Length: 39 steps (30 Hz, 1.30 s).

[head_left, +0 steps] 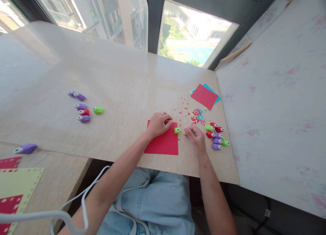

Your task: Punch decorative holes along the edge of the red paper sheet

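Note:
A red sheet of paper lies on the table in front of me. My left hand rests over its upper part, fingers curled against the paper, with a ring on one finger. At the sheet's right edge sits a small green craft punch, between my hands and apart from the right one. My right hand is just right of the punch, thumb and fingertips pinched together; anything in that pinch is too small to make out. Small red and blue paper cutouts are heaped beyond my right hand, with some scattered around.
Several craft punches cluster at the right, and more punches stand at the left. Red and blue sheets are stacked at the back right. Punched sheets and a white cable are at lower left. Window and wall border the table.

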{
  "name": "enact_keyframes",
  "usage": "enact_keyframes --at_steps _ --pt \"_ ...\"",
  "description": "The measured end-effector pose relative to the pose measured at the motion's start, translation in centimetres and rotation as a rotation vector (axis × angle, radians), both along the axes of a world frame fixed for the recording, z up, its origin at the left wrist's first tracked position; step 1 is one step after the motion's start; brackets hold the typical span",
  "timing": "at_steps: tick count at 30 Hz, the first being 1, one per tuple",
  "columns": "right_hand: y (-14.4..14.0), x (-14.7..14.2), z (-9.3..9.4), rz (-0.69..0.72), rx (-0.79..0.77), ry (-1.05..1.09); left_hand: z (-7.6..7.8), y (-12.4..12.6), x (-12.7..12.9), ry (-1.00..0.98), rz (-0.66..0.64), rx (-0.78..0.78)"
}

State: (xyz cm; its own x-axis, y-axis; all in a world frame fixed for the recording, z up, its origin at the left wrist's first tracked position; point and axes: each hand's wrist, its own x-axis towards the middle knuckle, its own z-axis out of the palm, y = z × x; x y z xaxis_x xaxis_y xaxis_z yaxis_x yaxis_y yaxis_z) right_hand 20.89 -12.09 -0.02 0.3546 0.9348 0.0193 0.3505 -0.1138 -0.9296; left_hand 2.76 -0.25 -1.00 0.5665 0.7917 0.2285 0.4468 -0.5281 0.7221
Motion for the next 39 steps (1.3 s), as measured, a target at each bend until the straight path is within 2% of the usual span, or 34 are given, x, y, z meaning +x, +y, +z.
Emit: enact_keyframes --at_steps 5,9,16,25,29,39 --pt "1.3 0.9 1.3 0.116 -0.285 0.08 -0.1 0.1 0.0 -0.021 0.0 -0.002" --pt "2.2 1.3 1.7 0.253 -0.401 0.073 -0.1 0.1 0.1 -0.022 0.008 -0.008" --pt "2.6 1.4 1.9 0.281 -0.485 0.03 -0.4 0.1 0.2 -0.023 0.013 0.001" --pt "4.4 1.7 2.7 0.336 -0.655 0.169 -0.3 0.1 0.3 -0.015 0.018 -0.016" --pt "4.6 1.7 2.9 0.339 -0.675 0.185 -0.3 0.1 0.3 -0.018 0.017 -0.008" --pt "4.9 1.6 3.6 0.352 -0.663 0.074 -0.2 0.1 0.3 -0.008 0.025 -0.01"
